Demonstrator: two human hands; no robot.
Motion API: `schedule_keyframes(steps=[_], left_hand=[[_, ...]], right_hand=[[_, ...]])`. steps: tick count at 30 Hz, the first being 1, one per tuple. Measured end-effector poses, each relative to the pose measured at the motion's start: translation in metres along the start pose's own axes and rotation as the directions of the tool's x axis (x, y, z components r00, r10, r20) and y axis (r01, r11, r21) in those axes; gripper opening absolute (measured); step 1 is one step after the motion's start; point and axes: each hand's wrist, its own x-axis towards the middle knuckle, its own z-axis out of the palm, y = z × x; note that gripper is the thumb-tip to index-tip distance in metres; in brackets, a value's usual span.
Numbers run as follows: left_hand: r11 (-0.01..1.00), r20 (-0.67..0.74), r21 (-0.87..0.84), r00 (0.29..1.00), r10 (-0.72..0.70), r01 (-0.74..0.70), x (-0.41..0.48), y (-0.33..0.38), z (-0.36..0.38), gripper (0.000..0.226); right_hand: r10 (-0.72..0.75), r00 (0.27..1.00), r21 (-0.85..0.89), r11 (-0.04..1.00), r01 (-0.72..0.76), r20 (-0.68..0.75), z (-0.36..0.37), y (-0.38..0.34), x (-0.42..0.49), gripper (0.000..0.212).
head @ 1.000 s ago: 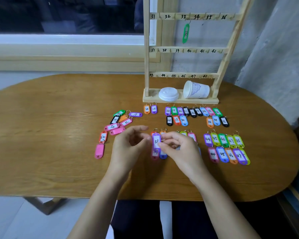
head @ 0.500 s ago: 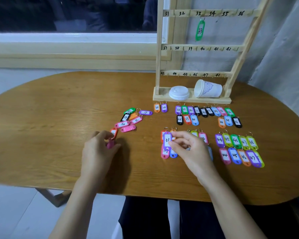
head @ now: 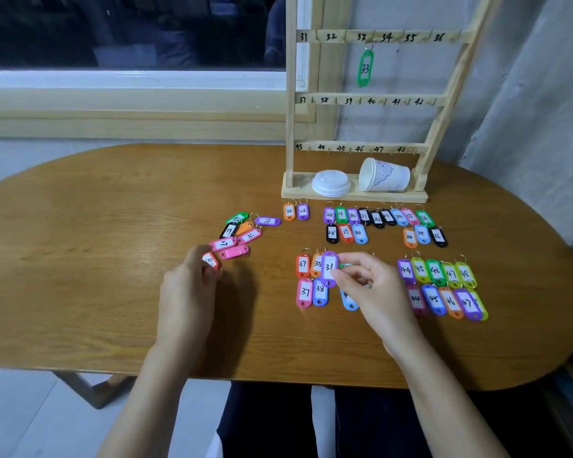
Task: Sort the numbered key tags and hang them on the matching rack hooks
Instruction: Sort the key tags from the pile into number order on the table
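Near the front edge of the tabletop [head: 113, 259], our right hand [head: 374, 292] pinches purple tag 31 [head: 329, 269] by its side, above the sorted rows right of centre. We judge the tag light, stiff plastic and a bit slick. Best gripped on the body, leaving the ring end free for the hook. Our left hand [head: 189, 285], fingers curled, pinches an orange tag [head: 210, 260] beside the unsorted pile [head: 242, 233]. At the far edge is the rack [head: 290, 127], with only green tag 33 [head: 365, 68] hung.

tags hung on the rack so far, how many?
1: the green 33 tag, hanging from the top visible rail of the rack. Any rails above the frame may hold more.
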Motion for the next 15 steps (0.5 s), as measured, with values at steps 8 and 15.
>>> schedule_keyframes(steps=[8, 15], left_hand=[[0.942, 0.029, -0.335, 1.0, 0.01, 0.0, 0.0, 0.015, 0.007, 0.034], [0.886, 0.131, -0.459, 0.991, 0.006, 0.056, 0.008, 0.034, 0.022, 0.032]], right_hand=[[0.057, 0.991, 0.003, 0.998, -0.057, -0.12, -0.016, 0.012, 0.011, 0.013], [0.054, 0.989, -0.026, 0.998, -0.059, -0.139, -0.025, 0.007, 0.017, 0.01]])
